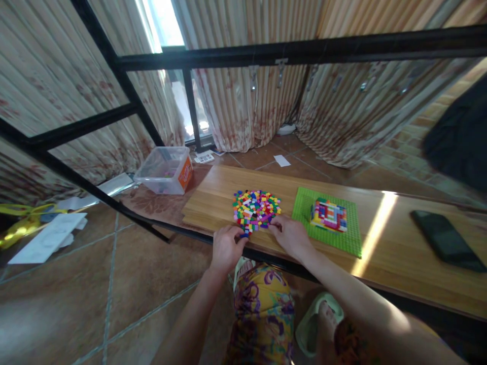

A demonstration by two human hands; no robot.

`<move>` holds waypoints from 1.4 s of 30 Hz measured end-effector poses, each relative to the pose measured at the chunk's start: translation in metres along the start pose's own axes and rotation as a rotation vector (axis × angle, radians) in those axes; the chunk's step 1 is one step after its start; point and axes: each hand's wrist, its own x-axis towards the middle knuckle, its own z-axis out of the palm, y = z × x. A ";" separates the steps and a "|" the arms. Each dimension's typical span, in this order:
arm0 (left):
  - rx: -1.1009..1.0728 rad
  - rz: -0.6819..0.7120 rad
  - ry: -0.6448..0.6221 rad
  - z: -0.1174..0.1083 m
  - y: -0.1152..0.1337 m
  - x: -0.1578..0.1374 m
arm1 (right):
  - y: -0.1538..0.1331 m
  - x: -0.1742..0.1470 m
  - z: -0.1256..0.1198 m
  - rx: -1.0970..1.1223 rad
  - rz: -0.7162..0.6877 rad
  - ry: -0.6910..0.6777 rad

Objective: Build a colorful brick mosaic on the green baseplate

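Observation:
A loose pile of small, many-coloured toy bricks lies on the wooden board. At the near edge of the pile, my left hand pinches a dark blue brick between thumb and fingers. My right hand reaches to the pile's lower right side, its fingertips drawn together among the bricks; what they hold, if anything, is too small to make out. Right of the pile is a green studded baseplate, and on it stands a block built of layered coloured bricks, close beyond my right hand.
A dark phone lies on the right of the wooden board. Beyond its left end stands a clear plastic box with an orange label. A black metal frame crosses above, before curtains. Papers lie on the tiled floor.

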 end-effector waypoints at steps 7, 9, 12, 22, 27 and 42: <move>-0.023 0.027 0.016 -0.001 0.000 0.000 | -0.035 -0.011 0.001 0.196 -0.148 -0.041; -0.020 0.037 0.017 -0.001 -0.001 0.000 | -0.050 -0.007 0.005 0.128 -0.181 -0.069; -0.040 0.038 0.009 -0.001 -0.002 -0.001 | -0.066 0.000 0.014 0.014 -0.149 -0.102; -0.375 -0.116 0.051 -0.002 -0.010 -0.005 | -0.042 0.008 0.005 0.793 0.157 0.029; -0.902 -0.296 -0.017 -0.003 0.028 -0.001 | -0.020 -0.010 -0.031 1.206 0.298 0.034; -1.148 -0.285 -0.378 0.043 0.187 0.012 | 0.047 -0.067 -0.085 1.246 0.294 0.352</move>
